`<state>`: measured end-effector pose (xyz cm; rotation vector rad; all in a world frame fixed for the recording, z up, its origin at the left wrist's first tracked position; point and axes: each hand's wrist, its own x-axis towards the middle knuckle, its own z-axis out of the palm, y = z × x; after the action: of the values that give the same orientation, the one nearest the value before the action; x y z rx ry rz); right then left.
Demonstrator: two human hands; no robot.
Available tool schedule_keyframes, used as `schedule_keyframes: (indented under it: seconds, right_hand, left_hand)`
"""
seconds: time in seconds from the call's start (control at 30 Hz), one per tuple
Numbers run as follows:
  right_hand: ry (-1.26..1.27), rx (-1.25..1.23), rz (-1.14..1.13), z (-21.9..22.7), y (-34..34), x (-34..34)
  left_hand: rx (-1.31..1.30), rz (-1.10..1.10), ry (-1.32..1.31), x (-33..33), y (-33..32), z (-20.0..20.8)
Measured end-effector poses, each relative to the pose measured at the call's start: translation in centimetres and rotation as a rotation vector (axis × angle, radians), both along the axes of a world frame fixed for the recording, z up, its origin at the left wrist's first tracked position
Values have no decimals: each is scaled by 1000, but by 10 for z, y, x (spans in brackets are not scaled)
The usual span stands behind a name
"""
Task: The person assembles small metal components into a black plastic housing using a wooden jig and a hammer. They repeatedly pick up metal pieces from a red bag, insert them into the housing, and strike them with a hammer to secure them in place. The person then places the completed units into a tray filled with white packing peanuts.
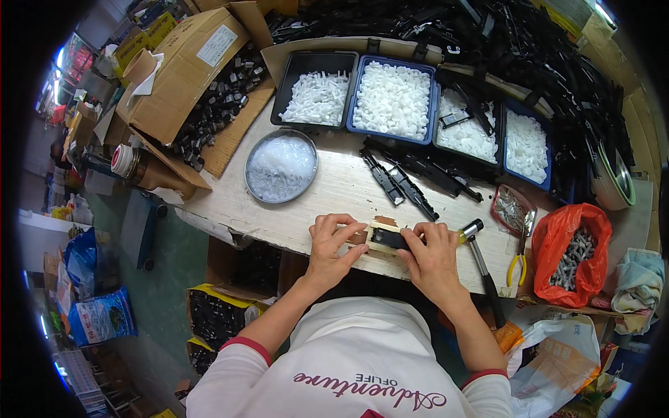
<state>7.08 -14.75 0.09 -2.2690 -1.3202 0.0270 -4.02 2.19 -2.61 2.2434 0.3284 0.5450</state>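
At the table's near edge, a black plastic part [390,238] rests in a pale cream block [385,226]. My right hand [433,256] is closed on the part's right end with thumb and fingertips. My left hand [332,245] is bent at the block's left end, its thumb and forefinger tips closing around a brownish piece that I cannot make out. Just right of my right hand lies a hammer [483,268] with a black grip, its head toward the block. Several long black plastic housings [394,182] lie on the table beyond my hands.
A round metal dish [281,167] holds clear small pieces. Bins of white parts [391,101] line the back, before a heap of black parts [446,28]. On the right are yellow-handled pliers [517,268] and a red bag [573,254] of grey pieces. A carton [182,73] stands left.
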Motion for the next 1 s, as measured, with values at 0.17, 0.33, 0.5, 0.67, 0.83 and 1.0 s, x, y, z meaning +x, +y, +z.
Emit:
schedule_keyframes:
  seconds: [0.17, 0.33, 0.5, 0.67, 0.83, 1.0]
  right_hand:
    - [-28, -41, 4, -7, 4, 0]
    - [-34, -65, 18, -8, 4, 2]
    - [41, 56, -68, 1, -11, 9]
    - [-207, -121, -497, -1, -72, 20]
    - [-17, -115, -457, -25, -96, 20]
    - [129, 114, -257, 12, -77, 4]
  left_hand:
    - [-17, -21, -10, 2, -1, -4]
    - [-3, -69, -17, 7, -2, -4]
    - [104, -201, -10, 15, -7, 11]
    - [393, -422, 64, 26, -10, 19]
    - [568, -540, 108, 32, -11, 12]
    - [560, -614, 186, 38, -8, 22]
